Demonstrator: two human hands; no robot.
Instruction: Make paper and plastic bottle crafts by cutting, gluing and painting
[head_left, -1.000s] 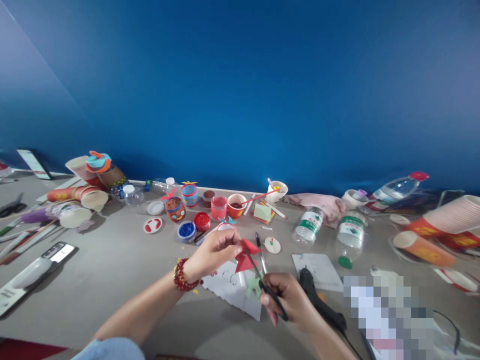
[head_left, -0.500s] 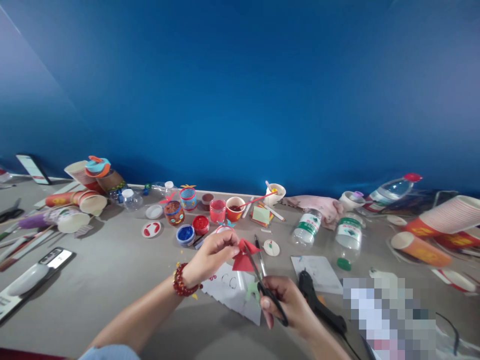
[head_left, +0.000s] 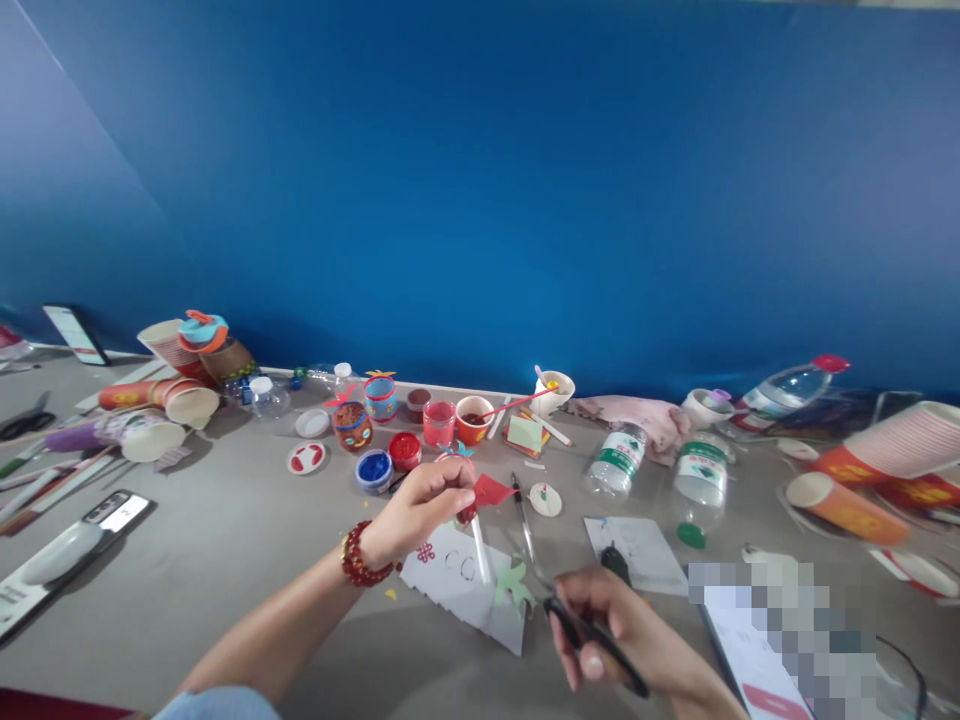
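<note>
Left hand (head_left: 426, 508), lower centre of the frame, is clamped on red paper (head_left: 495, 490) there; right hand (head_left: 619, 625), lower right of centre, grips scissors (head_left: 566, 622); caution: a loose pinch could let the paper slip, skewing any cut

My left forearm (head_left: 292, 635) slants up, bare, from the lower left toward the middle of my view. My left hand (head_left: 420, 510) is pinched, its thumb (head_left: 457, 502) stretched out to the right and the fingers (head_left: 448, 475) bent over above it. My right forearm (head_left: 701, 690) comes in from the lower right, only a short stretch of it showing. My right hand (head_left: 615, 620) sits lower and nearer to me, its fingers curled in a grip. My two hands are apart.
</note>
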